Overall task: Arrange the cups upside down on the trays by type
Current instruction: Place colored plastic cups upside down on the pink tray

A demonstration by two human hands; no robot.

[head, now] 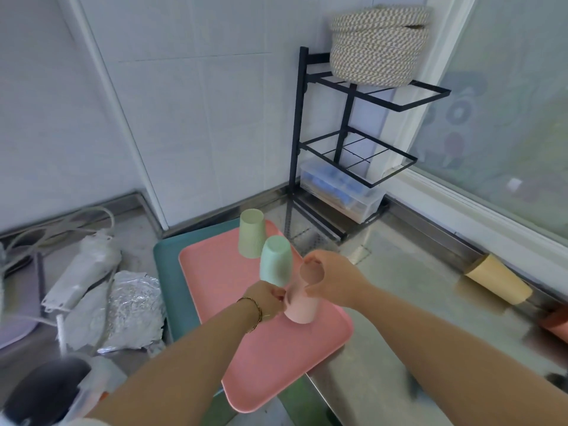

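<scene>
A pink tray [246, 358] lies on top of a teal tray [166, 272] on the steel counter. Two green cups stand upside down at the pink tray's far end: a pale one [252, 233] and a mint one [275, 261]. A pink cup [302, 302] stands upside down near the tray's right edge. My right hand [335, 278] grips its top from the right. My left hand [267, 298] pinches its left side. A yellow cup [499, 282] lies on its side at the far right, with part of an orange-pink cup [556, 322] at the frame edge.
A black wire rack [347, 139] stands in the corner, with a woven basket [379, 46] on top and a clear plastic box [341, 192] below. Crumpled foil [129, 312], a white device with cables [83, 272] and a dark object [43, 392] lie left of the trays.
</scene>
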